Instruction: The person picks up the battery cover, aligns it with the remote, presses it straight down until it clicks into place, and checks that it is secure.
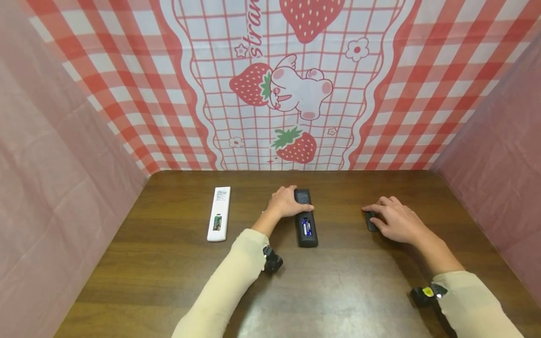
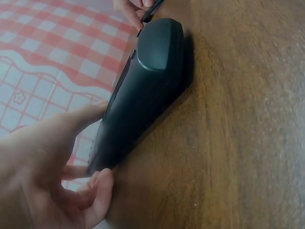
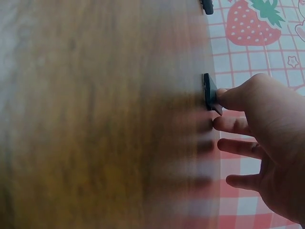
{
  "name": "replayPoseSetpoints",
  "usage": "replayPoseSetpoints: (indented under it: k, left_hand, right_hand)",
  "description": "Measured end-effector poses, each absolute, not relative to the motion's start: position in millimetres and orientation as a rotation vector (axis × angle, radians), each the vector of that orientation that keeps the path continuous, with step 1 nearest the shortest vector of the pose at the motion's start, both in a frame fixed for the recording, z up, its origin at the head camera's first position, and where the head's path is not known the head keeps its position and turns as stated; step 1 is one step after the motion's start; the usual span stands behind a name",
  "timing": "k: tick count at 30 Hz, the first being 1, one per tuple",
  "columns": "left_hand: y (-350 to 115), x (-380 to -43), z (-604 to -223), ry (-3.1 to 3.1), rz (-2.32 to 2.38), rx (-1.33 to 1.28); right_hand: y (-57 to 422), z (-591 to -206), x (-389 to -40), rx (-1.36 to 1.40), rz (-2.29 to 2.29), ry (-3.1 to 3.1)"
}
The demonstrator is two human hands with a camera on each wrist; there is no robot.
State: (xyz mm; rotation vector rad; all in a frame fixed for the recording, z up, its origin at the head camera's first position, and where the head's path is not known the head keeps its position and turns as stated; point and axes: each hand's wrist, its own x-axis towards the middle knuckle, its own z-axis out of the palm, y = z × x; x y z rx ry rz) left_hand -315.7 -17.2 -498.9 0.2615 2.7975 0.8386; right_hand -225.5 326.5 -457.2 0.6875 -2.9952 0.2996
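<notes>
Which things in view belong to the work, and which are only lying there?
In the work:
- black remote, left hand on it
- its batteries
- black cover, right hand on it

Apparently just lying there:
- white remote, touched by neither

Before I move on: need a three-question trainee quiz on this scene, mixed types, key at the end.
1. Multiple choice: which hand pinches the small flat black plastic piece? (a) left (b) right
2. True or false: in the head view, the long white plastic remote lies to the right of the long black plastic remote.
3. Fill in: the batteries in the black remote's open compartment are mainly ____ in colour.

Key: 1. b, the right hand. 2. False; it lies to the left. 3. Blue.
</notes>
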Motion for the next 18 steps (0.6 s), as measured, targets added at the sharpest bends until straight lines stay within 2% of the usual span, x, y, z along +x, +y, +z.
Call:
replayPoseSetpoints:
  k: [18]
  left_hand:
    - [-17.3,-308.6,-489.5,2.751,0.984,0.174]
  right_hand:
    - [323.3,-462.0,-229.8,0.699,0.363,-2.966]
